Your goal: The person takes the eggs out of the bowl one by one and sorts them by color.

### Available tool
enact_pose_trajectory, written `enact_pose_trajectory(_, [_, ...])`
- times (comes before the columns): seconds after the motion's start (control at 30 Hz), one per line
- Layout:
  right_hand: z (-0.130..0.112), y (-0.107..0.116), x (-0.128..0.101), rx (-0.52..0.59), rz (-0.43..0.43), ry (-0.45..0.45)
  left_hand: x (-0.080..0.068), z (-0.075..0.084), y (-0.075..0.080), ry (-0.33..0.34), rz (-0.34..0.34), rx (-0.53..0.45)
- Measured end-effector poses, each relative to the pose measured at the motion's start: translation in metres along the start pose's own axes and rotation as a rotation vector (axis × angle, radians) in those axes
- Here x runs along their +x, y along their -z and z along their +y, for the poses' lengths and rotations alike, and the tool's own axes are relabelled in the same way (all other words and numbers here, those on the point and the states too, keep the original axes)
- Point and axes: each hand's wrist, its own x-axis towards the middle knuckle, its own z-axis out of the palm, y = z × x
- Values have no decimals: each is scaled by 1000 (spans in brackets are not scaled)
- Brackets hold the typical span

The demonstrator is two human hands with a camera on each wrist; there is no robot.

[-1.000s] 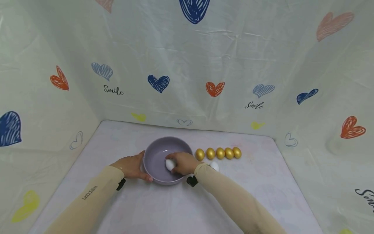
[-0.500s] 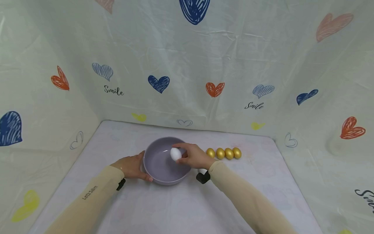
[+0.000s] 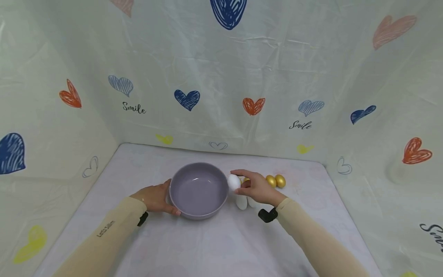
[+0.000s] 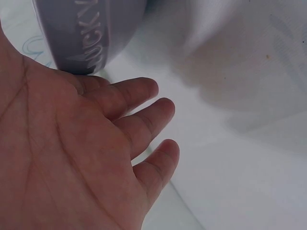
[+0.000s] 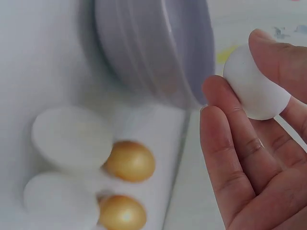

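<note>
Pinching a smooth white egg [image 3: 233, 182] between thumb and fingertips, my right hand [image 3: 257, 188] holds it in the air just beside the right rim of the round grey-purple ceramic bowl [image 3: 199, 190], outside it. Nothing lies inside the bowl. My left hand [image 3: 156, 197] rests against the bowl's left wall, fingers fairly straight and relaxed, thumb along the near rim. Two more white eggs [image 5: 72, 138] lie on the white tablecloth [image 3: 214, 246] right of the bowl, below my right hand, and shiny gold eggs [image 3: 275, 181] sit in a row just beyond them. My right palm faces the bowl
</note>
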Motion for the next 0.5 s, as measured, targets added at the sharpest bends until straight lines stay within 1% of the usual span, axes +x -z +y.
enact_pose_trajectory(0.27, [38,27,-36,2,89,-37,1,0,0,-10,5,-4])
enact_pose_trajectory(0.5, [72,41,-58,-56,149,-93,-1,0,0,-10,4,-25])
